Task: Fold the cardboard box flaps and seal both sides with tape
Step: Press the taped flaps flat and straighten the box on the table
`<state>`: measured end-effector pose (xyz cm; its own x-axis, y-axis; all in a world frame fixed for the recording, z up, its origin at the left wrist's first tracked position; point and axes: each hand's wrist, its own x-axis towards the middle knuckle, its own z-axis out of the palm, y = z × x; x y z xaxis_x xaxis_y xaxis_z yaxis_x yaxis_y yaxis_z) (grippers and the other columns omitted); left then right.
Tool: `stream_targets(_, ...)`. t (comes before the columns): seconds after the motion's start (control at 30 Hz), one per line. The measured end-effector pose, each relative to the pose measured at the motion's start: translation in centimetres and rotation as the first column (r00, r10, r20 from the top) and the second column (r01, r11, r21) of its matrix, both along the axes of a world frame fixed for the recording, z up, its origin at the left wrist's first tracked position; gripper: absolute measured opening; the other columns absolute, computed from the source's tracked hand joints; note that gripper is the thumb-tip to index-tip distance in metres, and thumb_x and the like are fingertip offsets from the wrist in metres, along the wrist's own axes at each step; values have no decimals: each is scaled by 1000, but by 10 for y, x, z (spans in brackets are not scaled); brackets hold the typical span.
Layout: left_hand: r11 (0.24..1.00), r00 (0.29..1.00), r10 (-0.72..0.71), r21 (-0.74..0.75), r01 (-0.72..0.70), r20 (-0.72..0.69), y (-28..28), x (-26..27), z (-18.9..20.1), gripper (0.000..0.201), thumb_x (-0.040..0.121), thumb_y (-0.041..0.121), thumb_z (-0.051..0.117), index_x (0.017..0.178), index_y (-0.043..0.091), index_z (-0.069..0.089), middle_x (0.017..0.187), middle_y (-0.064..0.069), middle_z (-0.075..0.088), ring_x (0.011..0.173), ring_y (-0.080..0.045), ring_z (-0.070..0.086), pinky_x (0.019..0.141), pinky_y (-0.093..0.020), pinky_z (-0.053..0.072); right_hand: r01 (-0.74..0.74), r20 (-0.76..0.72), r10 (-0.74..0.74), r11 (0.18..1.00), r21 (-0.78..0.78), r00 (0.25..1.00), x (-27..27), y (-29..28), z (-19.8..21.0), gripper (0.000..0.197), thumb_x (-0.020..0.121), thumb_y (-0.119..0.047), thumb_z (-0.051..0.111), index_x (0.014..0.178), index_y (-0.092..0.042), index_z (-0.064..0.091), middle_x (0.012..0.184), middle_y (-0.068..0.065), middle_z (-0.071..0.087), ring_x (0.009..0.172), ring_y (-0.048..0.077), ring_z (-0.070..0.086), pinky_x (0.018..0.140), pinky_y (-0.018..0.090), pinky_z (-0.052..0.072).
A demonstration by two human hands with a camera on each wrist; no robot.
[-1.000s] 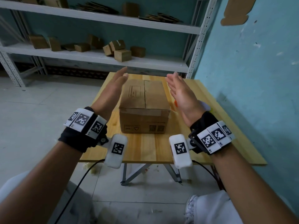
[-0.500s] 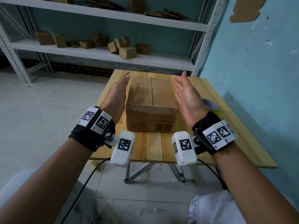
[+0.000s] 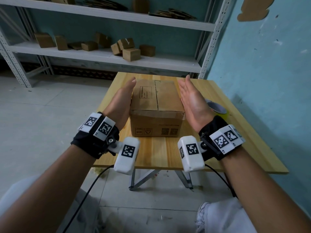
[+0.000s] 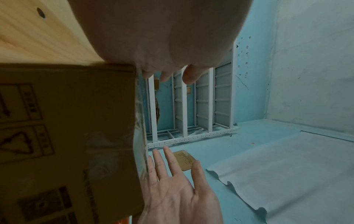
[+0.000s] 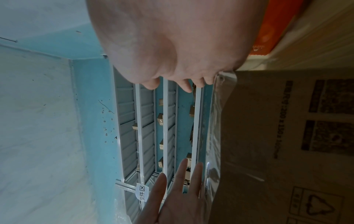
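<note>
Right wrist alone: orange item (image 5: 268, 30) behind box (image 5: 287, 136)

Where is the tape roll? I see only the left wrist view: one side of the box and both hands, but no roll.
Observer: The tape roll lies on the wooden table, to the right of the cardboard box, partly behind the right hand.
Operator: Are the top flaps shut?
Observer: Yes. In the head view both top flaps lie flat and meet along a middle seam.
Operator: Is anything else near the roll?
Observer: The right wrist view shows an orange object on the table by that hand. I cannot tell what it is.
</note>
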<state>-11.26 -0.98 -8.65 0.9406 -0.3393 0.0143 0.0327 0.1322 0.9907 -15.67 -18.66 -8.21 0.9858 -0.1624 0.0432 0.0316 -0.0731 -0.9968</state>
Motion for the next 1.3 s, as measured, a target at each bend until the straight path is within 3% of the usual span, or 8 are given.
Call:
stream_targets(0.2, 999, 1000, 19, -36, -18, 10, 7, 6, -1, 50, 104, 37, 26, 151, 23, 19, 159, 3, 16, 146, -13, 13, 113, -30, 15, 14, 9, -15, 1000, 16, 1000, 4, -8, -3, 65, 102, -57, 16, 156, -21, 15, 162, -3, 17, 148, 9, 16, 112, 25, 17)
stream_targets(0.43, 997, 998, -15, -72, 11, -56, 1, 6, -8, 51, 103, 39, 29, 151, 25, 19, 127, 10, 50, 110, -10, 58, 88, -28, 48, 22, -45, -22, 1000, 0, 999, -2, -2, -6, 61, 102, -56, 16, 151, -23, 29, 106, -37, 37, 72, -22, 52, 66, 9, 40)
stream_targets(0.53, 997, 998, -19, -76, 15, -55, -1, 7, -9, 47, 104, 38, 29, 148, 25, 26, 112, 9, 62, 104, -12, 64, 83, -28, 52, 36, -76, -34, 999, 19, 997, 3, -4, -13, 63, 100, -60, 15, 153, -27, 26, 128, -25, 50, 96, -18, 52, 87, 9, 39)
stream_targets(0.63, 1000, 999, -26, -14, 25, -32, -1, 6, -9, 31, 104, 38, 27, 128, 28, 44, 104, 6, 68, 100, -13, 68, 77, -25, 53, 69, -91, -68, 998, 7, 993, 5, -2, -16, 69, 96, -67, 18, 154, -31, 20, 160, -4, 25, 143, 7, 26, 118, 37, 19)
stream_targets(0.8, 998, 997, -55, -31, 54, -52, 2, 7, -9, 31, 103, 41, 28, 119, 32, 52, 117, 8, 63, 110, -14, 63, 84, -30, 50, 55, -82, -53, 998, 22, 995, 0, -7, -14, 61, 102, -57, 17, 152, -25, 24, 144, -15, 45, 96, -13, 53, 65, 6, 42)
stream_targets(0.9, 999, 999, -23, -37, 21, -43, 5, 7, -9, 50, 103, 41, 27, 148, 19, 28, 149, 3, 38, 128, -10, 44, 95, -28, 39, 75, -72, -69, 994, 77, 995, -1, -7, -14, 65, 100, -59, 19, 155, -24, 19, 161, 0, 22, 139, 8, 32, 77, 14, 37)
stream_targets(1.03, 999, 998, 20, -28, -22, -57, 6, 13, -13, 56, 102, 42, 29, 152, 18, 17, 159, 1, 19, 145, -14, 17, 115, -32, 16, 91, -96, -80, 990, 111, 992, 3, -10, -24, 63, 100, -59, 20, 151, -24, 29, 126, -18, 55, 102, -4, 54, 80, 19, 42)
stream_targets(1.3, 999, 995, -48, -19, 46, -92, 1, 15, -24, 46, 102, 43, 25, 131, 20, 52, 119, -5, 68, 108, -21, 66, 87, -36, 50, 155, -182, -121, 970, 185, 976, 5, 3, -31, 96, 71, -84, 42, 150, -29, 33, 149, 0, 47, 138, 20, 41, 117, 51, 24)
